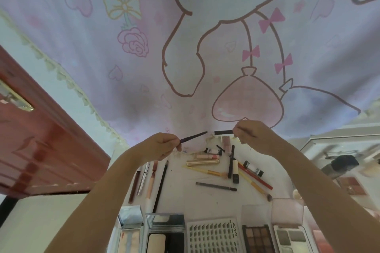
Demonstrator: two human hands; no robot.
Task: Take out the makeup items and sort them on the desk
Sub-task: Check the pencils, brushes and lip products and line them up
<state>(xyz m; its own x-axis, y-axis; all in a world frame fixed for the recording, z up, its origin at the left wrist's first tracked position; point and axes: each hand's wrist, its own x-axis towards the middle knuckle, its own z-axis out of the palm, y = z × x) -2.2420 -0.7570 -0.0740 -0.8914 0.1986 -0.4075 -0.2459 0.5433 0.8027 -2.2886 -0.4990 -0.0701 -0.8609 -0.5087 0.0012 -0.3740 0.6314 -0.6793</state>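
White bench [205,197] surface carries the sorted makeup. Both hands are raised above its far end. Left hand [158,146] pinches a dark purple pencil [193,137] by its butt, tip pointing right. Right hand [254,134] pinches a black cap [223,132], its open end facing the pencil tip; the two are near but apart.

Containers along the near edge, all lying open:
- two mirrored compacts [131,228] at left, pale powder pans visible;
- a lash tray [213,236] marked XOYO, rows of small dark lashes inside;
- a brown eyeshadow palette [258,237], pans in a grid;
- a white palette [290,238] with grey pans, its pink clear lid [286,211] standing up.

Left of centre, four slim sticks [150,181] lie side by side. Right of centre, a loose group: a gold tube [202,163], yellow brushes [207,171], a red pencil [257,175], a black liner [216,186], and small tubes. A cartoon-print pink cloth [185,37] hangs behind.
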